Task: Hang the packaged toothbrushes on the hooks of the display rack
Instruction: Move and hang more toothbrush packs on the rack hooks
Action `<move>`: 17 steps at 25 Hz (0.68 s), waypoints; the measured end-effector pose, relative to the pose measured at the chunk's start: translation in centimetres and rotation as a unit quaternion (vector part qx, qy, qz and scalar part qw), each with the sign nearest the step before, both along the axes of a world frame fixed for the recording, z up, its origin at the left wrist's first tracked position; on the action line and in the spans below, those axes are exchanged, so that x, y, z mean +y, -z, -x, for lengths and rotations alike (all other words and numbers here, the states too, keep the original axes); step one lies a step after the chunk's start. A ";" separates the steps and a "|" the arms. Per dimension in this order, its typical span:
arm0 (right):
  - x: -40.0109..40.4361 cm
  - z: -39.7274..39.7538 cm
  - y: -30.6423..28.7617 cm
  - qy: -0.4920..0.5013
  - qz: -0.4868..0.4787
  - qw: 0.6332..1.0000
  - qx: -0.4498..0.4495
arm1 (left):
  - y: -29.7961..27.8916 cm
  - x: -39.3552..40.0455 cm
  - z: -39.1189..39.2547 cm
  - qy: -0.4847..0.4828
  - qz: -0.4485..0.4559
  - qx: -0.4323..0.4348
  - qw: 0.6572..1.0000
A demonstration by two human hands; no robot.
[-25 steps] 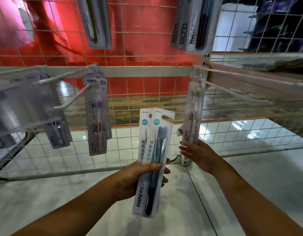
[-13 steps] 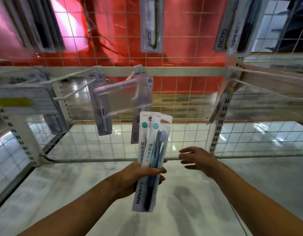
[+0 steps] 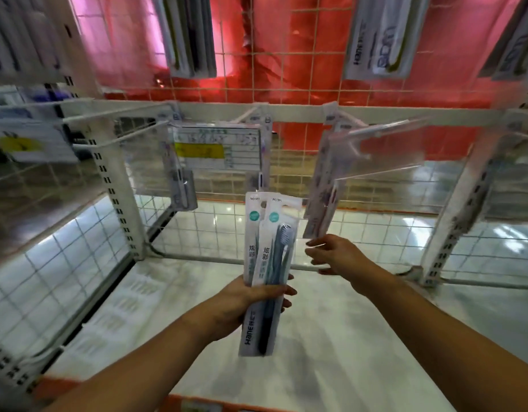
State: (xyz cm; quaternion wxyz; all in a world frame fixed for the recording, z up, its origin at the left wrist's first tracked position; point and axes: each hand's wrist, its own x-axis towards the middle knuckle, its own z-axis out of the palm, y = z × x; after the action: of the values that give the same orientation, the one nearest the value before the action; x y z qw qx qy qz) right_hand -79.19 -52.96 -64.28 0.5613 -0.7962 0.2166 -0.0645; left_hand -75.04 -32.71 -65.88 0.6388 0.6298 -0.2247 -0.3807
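From the head camera, a white wire rack [image 3: 129,221] stood ahead with hooks [image 3: 108,114] jutting toward the viewer off a crossbar [image 3: 301,113]. Packs [image 3: 323,200] already hung from the hooks, and more packs [image 3: 378,40] dangled from the upper row against a red wall [image 3: 286,55]. A clear label holder [image 3: 216,147] with a yellow strip sat between the hooks, and another holder [image 3: 384,150] tilted over the right-hand pack. The left hand [image 3: 242,301] was raised at the centre, fingers and thumb curled round two toothbrush packs [image 3: 268,269] held upright, just below the hooks. The right hand [image 3: 337,254] reached forward beside them, fingers loosely bent, its tips just under the hanging pack's lower end; contact could not be told. Motion blur smeared the rack's edges and labels.
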 end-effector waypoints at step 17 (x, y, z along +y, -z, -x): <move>4.9 -9.4 -1.1 0.012 -0.065 0.998 -0.004 | 0.9 5.8 -5.9 -0.057 0.072 0.075 0.993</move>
State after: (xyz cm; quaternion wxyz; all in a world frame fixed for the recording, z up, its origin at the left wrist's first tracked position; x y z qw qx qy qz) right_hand -69.77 -48.02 -63.20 0.6122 -0.7549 0.2274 -0.0603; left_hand -69.17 -26.87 -66.77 0.7180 0.5635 -0.1668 -0.3729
